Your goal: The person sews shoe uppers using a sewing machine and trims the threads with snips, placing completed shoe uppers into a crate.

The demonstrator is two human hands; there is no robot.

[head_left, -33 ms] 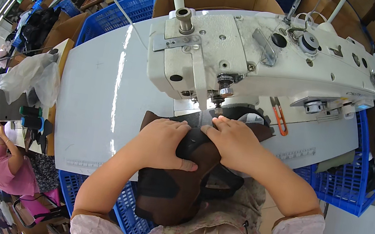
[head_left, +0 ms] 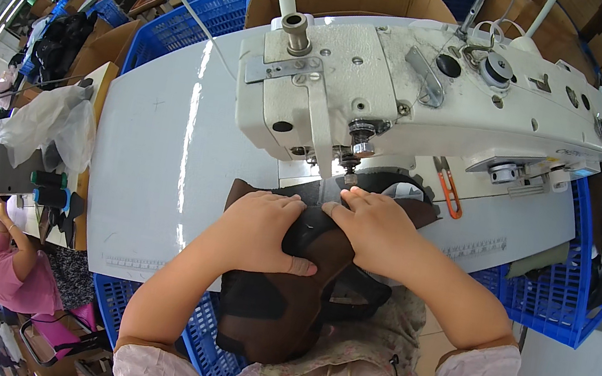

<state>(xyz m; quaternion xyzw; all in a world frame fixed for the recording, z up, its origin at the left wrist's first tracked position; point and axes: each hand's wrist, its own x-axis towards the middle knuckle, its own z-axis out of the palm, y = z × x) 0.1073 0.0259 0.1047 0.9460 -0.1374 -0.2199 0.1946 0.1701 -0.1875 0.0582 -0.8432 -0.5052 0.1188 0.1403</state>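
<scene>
Two hands press dark cloth by a sewing machine.
The brown and black cloth (head_left: 272, 311) lies under both hands, reaching up to the white sewing machine (head_left: 448, 117) at twelve o'clock and hanging past the table's near edge at six. The left hand (head_left: 258, 229) lies flat, fingers close together, thumb stuck out wide toward four o'clock. The right hand (head_left: 378, 229) has its fingers close together, tips just beside the metal foot (head_left: 350, 177), so room is tight there; I can't tell if it pinches the cloth. Orange snips (head_left: 450, 193) sit at its two o'clock. The roomy side is the white table (head_left: 138, 161), from nine to eleven.
</scene>
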